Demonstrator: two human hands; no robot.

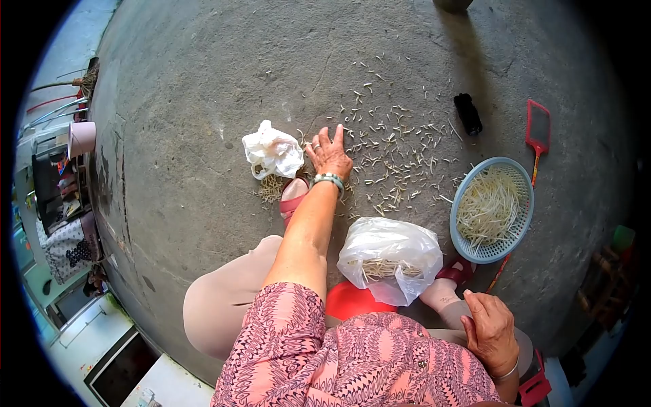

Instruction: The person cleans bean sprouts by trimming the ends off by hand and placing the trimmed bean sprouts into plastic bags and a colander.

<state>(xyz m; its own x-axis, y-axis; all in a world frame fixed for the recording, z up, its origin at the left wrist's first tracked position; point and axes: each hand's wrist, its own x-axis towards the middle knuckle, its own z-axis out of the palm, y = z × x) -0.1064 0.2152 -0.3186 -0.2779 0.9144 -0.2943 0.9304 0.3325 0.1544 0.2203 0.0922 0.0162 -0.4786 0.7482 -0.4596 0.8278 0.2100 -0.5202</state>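
My left hand (330,154) reaches forward low over the concrete floor with its fingers spread, holding nothing that I can see. Around and to the right of it lie many short bean sprout scraps (400,146). Just left of it is a crumpled white plastic bag (273,150), beside a small heap of scraps (270,190). My right hand (493,332) is held near my right knee, thumb apart from the loosely bent fingers, with nothing visible in it. Between my feet, a clear plastic bag (390,254) with bean sprouts sits in front of a red object (356,302), mostly hidden.
At the right, a blue-grey plastic basket (458,224) holds long bean sprouts (488,207). A red fly swatter (538,129) lies partly under it. A black object (468,114) is on the floor beyond. Household items and a patterned cloth (66,251) are at the far left.
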